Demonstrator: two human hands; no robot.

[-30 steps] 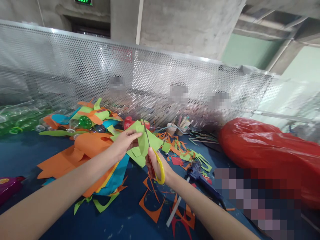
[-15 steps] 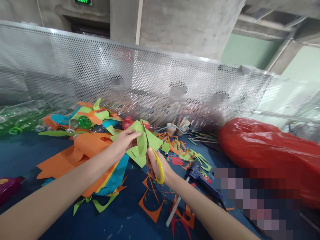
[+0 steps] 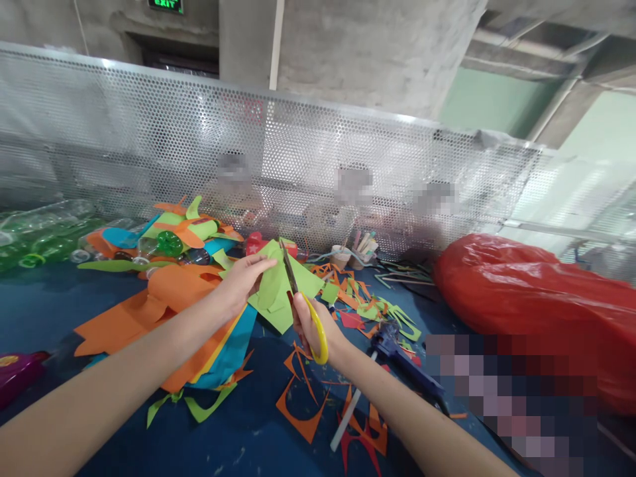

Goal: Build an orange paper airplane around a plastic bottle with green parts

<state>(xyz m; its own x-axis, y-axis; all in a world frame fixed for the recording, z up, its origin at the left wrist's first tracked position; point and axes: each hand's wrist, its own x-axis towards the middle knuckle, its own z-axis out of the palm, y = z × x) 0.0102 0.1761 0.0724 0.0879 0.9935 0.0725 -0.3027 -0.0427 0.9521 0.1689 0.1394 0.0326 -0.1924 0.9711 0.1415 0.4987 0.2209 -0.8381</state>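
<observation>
My left hand (image 3: pixel 248 278) pinches a piece of light green paper (image 3: pixel 272 281) by its left side. Yellow-handled scissors (image 3: pixel 320 331) are in my right hand (image 3: pixel 311 324), their blades spread and pointing up and away, right beside the green piece. More green paper (image 3: pixel 304 277) lies behind the blades. Under my left forearm are sheets of orange paper (image 3: pixel 183 285), with blue paper (image 3: pixel 236 351) below them.
A blue glue gun (image 3: pixel 405 358) with a white stick lies right of my right forearm, among orange and red paper scraps (image 3: pixel 303 411). Plastic bottles (image 3: pixel 59 228) and paper-covered pieces stand at the back left. A red plastic bag (image 3: pixel 527 298) bulges at the right, before a perforated metal screen (image 3: pixel 308 146).
The scissor blades have opened and come away from the green piece. My left hand has shifted slightly left with the paper, which has turned a little.
</observation>
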